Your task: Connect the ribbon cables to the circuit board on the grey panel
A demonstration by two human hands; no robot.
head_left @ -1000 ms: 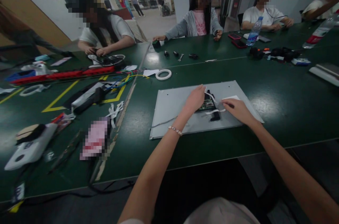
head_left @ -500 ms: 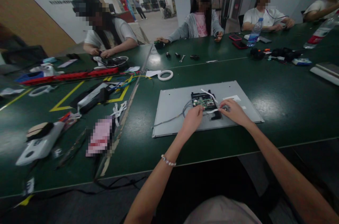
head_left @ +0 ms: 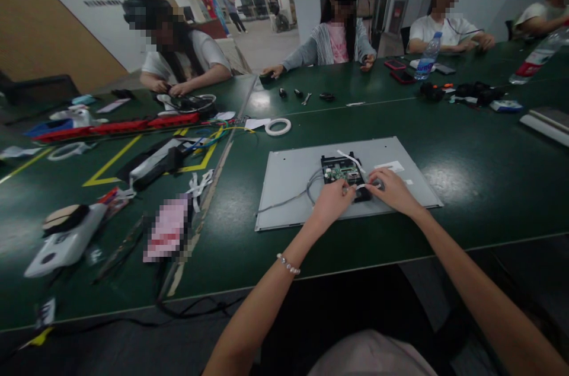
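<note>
A flat grey-white panel (head_left: pixel 288 177) lies on the table in front of me. A green circuit board (head_left: pixel 341 172) sits in a black frame (head_left: pixel 329 159) on it. A short white strip (head_left: pixel 362 185) spans the gap between my hands at the board's near edge. My left hand (head_left: pixel 334 198) pinches its left end, and my right hand (head_left: pixel 395 191) pinches the other end. A small greyish bit shows at the right fingertips, too small to name. A second white strip (head_left: pixel 349 158) lies across the frame's far side. Grey cables (head_left: pixel 293 198) run leftward from the board.
A roll of white tape (head_left: pixel 278 127) lies beyond the panel. To the left are a pink pouch (head_left: pixel 169 228), a white-and-black device (head_left: pixel 153 162) and a white case (head_left: pixel 66 239). A wrench (head_left: pixel 306 99) and water bottles (head_left: pixel 428 57) lie or stand farther off. Co-workers sit opposite.
My left hand has moved right along the board's near edge, closer to my right hand, and now pinches the white strip. The right hand has barely moved.
</note>
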